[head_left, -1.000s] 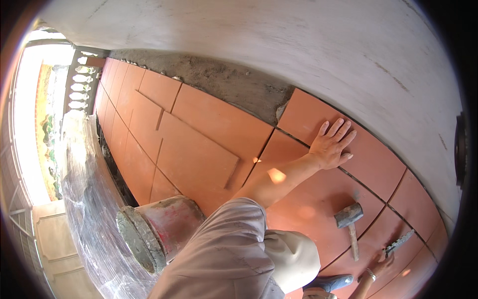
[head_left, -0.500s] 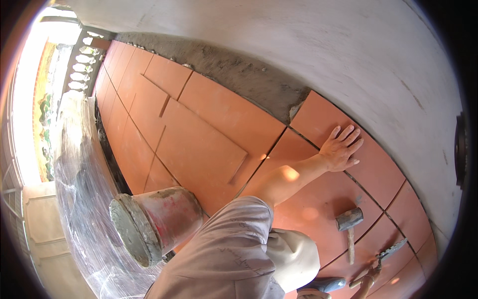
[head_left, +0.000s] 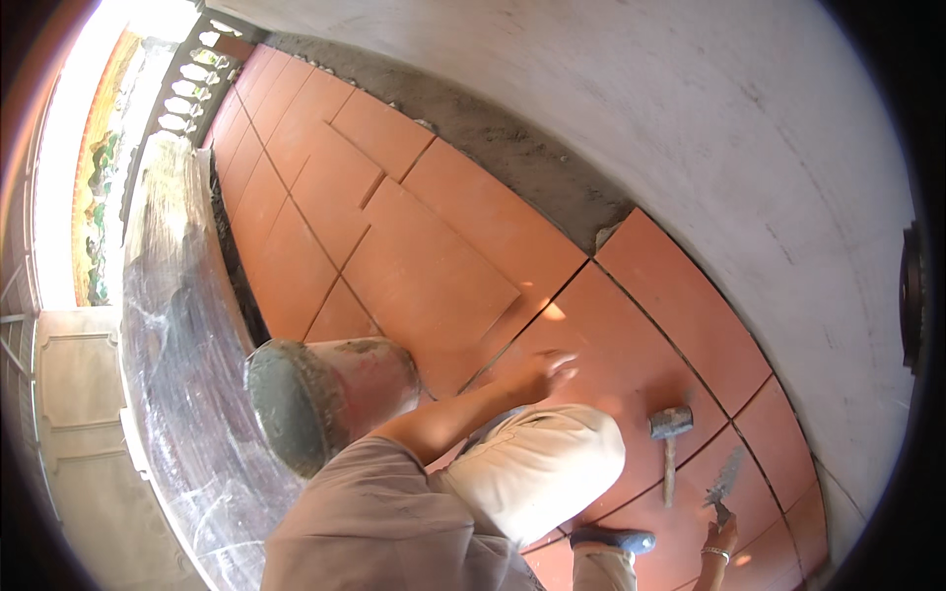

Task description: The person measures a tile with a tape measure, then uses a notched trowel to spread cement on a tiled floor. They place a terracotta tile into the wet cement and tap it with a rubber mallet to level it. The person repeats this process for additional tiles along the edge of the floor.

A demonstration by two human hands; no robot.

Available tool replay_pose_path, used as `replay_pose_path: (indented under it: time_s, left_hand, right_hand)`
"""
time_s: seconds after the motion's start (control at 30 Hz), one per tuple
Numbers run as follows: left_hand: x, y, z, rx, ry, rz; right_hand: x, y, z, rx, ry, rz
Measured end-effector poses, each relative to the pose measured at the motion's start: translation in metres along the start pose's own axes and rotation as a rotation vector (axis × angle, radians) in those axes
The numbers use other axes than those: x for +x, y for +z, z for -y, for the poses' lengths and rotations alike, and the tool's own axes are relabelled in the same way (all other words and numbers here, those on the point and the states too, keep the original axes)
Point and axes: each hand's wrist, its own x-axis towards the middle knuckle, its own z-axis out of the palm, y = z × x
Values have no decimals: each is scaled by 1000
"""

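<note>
My left hand [head_left: 548, 376] hangs in the air over the terracotta floor tiles [head_left: 581, 315], a little blurred, its fingers loosely apart with nothing seen in them. At the lower right, my right hand [head_left: 722, 535] grips a trowel [head_left: 724, 480] whose blade is smeared with grey mortar. Left of the trowel, a mallet [head_left: 671, 424] with a dark head and wooden handle lies on a tile. A narrower tile [head_left: 680, 295] lies along the wall, with dark joints beside it.
A mortar-stained bucket [head_left: 370, 379] stands on the left beside a long plastic-wrapped object [head_left: 187, 325]. Bare grey mortar [head_left: 493, 133] runs along the white wall [head_left: 690, 98]. Loose tiles [head_left: 429, 261] rest on other tiles. My shoe [head_left: 616, 540] is near the mallet.
My left hand has lifted off the tile by the wall and come back toward my knee. My right hand has shifted slightly with the trowel, whose blade now points more away from me.
</note>
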Motion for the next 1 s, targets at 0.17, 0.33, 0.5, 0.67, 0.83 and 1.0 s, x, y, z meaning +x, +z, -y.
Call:
replay_pose_path:
  time_s: [0.17, 0.33, 0.5, 0.67, 0.83, 1.0]
  left_hand:
    - [-137, -62, -11, 18, -199, -100]
    - [-249, -136, -39, -207, -271, -434]
    - [-396, -189, 8, -237, -806, -862]
    - [-497, -179, 86, -769, -1469, -1071]
    - [-507, -172, 137, -1257, -1403, -1085]
    - [-494, -203, 186, -1320, -1193, -922]
  right_hand:
    - [-26, -64, 38, 16, -44, 149]
    - [-66, -122, 55, -239, -101, 188]
    - [-120, -167, 94, -284, -223, 262]
    - [-176, -215, 168, -176, -2, 469]
    - [-232, -238, 196, -24, 25, 497]
    - [-272, -256, 178, 25, 198, 512]
